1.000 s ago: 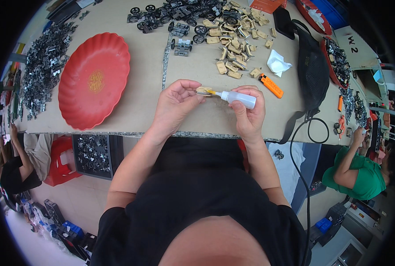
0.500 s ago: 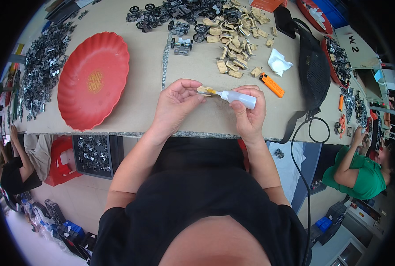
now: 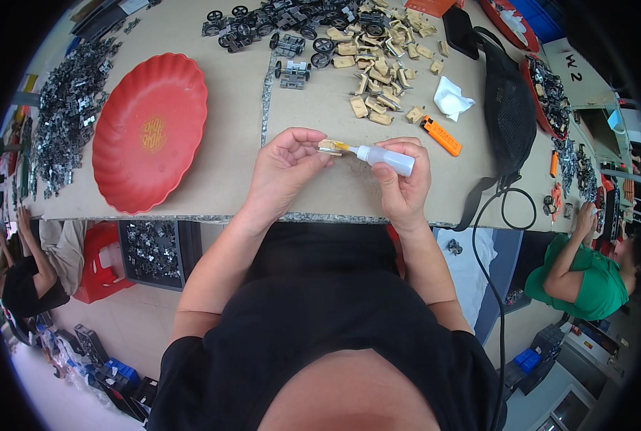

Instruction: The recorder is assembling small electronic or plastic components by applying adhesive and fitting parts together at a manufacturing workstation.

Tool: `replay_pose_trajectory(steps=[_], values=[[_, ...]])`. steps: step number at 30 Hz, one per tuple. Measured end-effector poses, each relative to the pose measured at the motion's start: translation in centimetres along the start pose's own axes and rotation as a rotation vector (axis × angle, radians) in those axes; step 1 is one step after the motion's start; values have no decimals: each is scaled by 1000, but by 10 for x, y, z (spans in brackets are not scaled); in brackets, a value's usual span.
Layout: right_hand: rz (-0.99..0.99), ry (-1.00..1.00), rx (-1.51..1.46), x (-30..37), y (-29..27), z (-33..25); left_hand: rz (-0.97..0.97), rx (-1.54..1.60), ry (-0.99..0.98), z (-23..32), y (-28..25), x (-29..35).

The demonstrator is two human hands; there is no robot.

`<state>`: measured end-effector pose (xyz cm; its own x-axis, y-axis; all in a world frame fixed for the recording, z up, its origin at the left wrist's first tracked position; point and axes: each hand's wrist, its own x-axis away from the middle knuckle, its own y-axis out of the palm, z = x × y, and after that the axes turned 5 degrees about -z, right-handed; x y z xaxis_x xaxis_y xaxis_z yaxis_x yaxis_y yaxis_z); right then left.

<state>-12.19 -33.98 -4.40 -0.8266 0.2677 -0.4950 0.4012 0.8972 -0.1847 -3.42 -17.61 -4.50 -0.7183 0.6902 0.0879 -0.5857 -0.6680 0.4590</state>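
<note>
At the frame's centre, the left hand (image 3: 286,164) pinches a small beige part (image 3: 328,146) between thumb and fingers. Just right, the right hand (image 3: 407,181) is curled around a white bottle (image 3: 388,159), tilted nearly level, its narrow yellowish tip at the part. The part has a silvery lower edge; the bottle looks cloudy.

Block (image 3: 327,149) left of bottle (image 3: 390,161); dish (image 3: 130,144) farther left on table (image 3: 228,151); loose blocks (image 3: 379,68) behind, wheeled parts (image 3: 292,75) beside them.

Lettered: dish (image 3: 180,108) (gold characters (image 3: 153,134)), panel (image 3: 580,80), seemingly orange tool (image 3: 441,136).
</note>
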Motion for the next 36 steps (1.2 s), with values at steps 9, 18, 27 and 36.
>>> replay_pose_trajectory(steps=[9, 18, 27, 36], values=[[9, -30, 54, 1, -1, 2, 20, 21, 14, 0, 2, -1], [8, -42, 87, -1, -2, 0, 34, 28, 35, 2, 4, -1], [-8, -40, 85, 0, -3, 1, 46, 22, 25, 2, 4, -1], [357, 326, -658, -14, -17, -6, 17, 36, 35, -1, 1, -1]])
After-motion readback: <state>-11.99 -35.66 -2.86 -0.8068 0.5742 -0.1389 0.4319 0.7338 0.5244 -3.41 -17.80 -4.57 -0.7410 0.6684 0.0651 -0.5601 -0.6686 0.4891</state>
